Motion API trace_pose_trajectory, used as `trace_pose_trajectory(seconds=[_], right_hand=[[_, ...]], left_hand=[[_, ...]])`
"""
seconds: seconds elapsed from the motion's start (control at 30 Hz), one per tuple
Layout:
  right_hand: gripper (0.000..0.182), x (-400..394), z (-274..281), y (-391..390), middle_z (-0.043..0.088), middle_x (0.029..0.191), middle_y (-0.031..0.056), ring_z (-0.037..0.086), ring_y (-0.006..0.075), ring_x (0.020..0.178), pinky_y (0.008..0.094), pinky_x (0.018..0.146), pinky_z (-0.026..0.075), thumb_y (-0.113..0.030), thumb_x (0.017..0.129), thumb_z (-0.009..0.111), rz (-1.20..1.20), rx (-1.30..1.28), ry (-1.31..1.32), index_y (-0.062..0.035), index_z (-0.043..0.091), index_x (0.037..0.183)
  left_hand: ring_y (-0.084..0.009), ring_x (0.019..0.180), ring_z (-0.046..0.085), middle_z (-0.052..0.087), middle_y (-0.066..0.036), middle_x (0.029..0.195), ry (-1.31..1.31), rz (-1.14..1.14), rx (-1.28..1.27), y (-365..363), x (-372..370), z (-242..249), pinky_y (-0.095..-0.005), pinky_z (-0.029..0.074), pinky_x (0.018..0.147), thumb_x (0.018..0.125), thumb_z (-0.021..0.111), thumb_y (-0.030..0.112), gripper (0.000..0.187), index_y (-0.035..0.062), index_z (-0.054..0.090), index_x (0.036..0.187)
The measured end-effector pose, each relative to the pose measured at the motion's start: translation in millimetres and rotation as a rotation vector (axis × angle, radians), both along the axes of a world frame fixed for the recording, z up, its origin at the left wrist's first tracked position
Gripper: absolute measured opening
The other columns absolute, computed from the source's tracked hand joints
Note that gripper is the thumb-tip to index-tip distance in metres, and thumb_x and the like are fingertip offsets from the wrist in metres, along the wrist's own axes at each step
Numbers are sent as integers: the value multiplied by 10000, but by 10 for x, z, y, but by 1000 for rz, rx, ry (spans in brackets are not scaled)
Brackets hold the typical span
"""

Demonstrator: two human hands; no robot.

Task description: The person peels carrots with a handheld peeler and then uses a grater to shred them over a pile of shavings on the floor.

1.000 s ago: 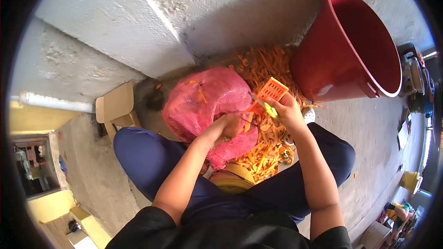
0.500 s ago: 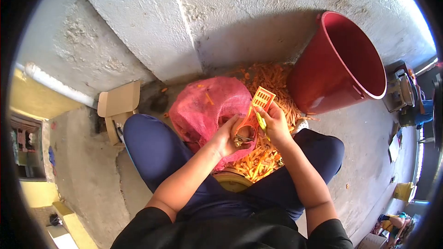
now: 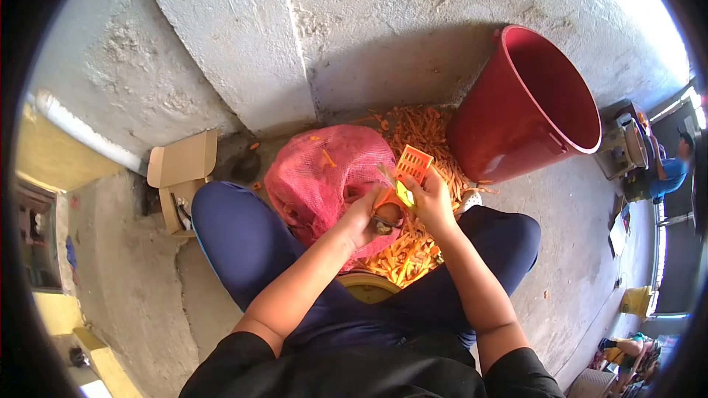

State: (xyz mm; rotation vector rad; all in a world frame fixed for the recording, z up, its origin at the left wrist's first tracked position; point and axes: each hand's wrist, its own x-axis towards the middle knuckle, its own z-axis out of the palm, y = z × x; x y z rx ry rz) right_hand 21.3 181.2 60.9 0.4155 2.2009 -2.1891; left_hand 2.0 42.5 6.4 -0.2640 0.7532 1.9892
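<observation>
My left hand (image 3: 360,220) is closed around a carrot (image 3: 386,211), whose darker stem end points toward me. In my right hand (image 3: 434,203) is a peeler (image 3: 414,163) with an orange slotted plastic part and a bright yellow part (image 3: 404,193). The peeler is over the carrot; the fingers partly hide where they meet. Just beyond my left hand bulges a pink mesh sack (image 3: 317,169). Orange peelings (image 3: 402,259) lie beneath both hands, between my legs, above a yellowish round rim (image 3: 365,289).
A tall red bin (image 3: 509,118) stands by the wall at the right, beside more peelings (image 3: 424,129) on the floor. An open cardboard box (image 3: 181,162) sits left of my knee. Other people (image 3: 670,173) are at the far right.
The peeler has turned and moved slightly down, closer to the carrot. My left hand keeps its hold on the carrot. The whole view has shifted a little.
</observation>
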Motion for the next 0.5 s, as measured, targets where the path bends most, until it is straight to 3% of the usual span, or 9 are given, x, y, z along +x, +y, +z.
trace_pose_trajectory(seconds=[0.23, 0.43, 0.47, 0.5], right_hand=[[141, -94, -24, 81, 544, 624, 41, 435, 82, 356, 209, 309, 336, -92, 815, 501, 6, -53, -90, 2, 514, 919], [116, -214, -252, 140, 540, 616, 38, 435, 90, 361, 206, 316, 334, -87, 824, 480, -18, -158, -108, -6, 524, 894], [108, -230, -320, 169, 542, 617, 40, 439, 91, 366, 204, 316, 332, -83, 826, 471, -34, -163, -112, -9, 525, 883], [99, -309, -587, 387, 540, 607, 50, 448, 110, 370, 214, 318, 337, -75, 815, 475, -111, 199, -81, -5, 524, 866]], left_hand=[[-114, 709, 541, 564, -16, 840, 1, 8, -81, 28, -9, 194, -271, 448, 592, 899, 275, 396, 389, 104, 486, 1044], [-117, 643, 544, 573, -32, 802, 18, 52, -82, 24, -74, 71, -237, 448, 523, 896, 291, 392, 396, 84, 488, 1051], [-121, 637, 549, 577, -39, 800, 45, -22, 49, -36, -95, 21, -233, 451, 515, 893, 300, 398, 406, 74, 492, 1044], [-125, 631, 554, 580, -46, 797, 71, -97, 181, -146, -137, -58, -230, 453, 507, 889, 309, 404, 416, 63, 496, 1037]])
